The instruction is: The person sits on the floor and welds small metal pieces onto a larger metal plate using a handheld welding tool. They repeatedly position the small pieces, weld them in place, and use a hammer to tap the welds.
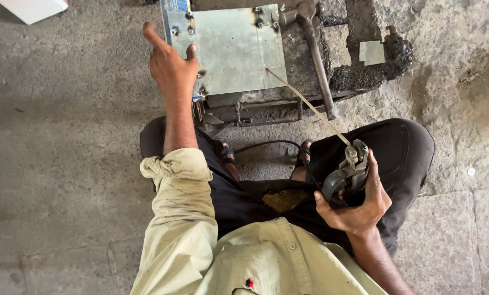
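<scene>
Item 1, left: the left hand (171, 65), fingers spread and loosely open, is laid against the left edge of a flat grey metal plate (231, 46); nothing is gripped, only steadied. The plate lies flat on a soot-blackened steel frame (266, 112) on the concrete floor (64, 164), just ahead of the knees. It is judged stiff, thin and fairly light, with hard edges and dark weld spots near its corners (possibly hot); the bare left edge is the safest place to be touched.

Item 2, centre: a hammer (315, 54) is rested across the frame, beside the plate, untouched.

Item 3, right: the right hand (356, 199) is clenched around a black electrode holder (345, 177). A thin welding rod (307, 104) is clamped in it, its tip met at the plate's lower right edge. The rod is judged slender and brittle-coated, best guided by the insulated handle.
</scene>
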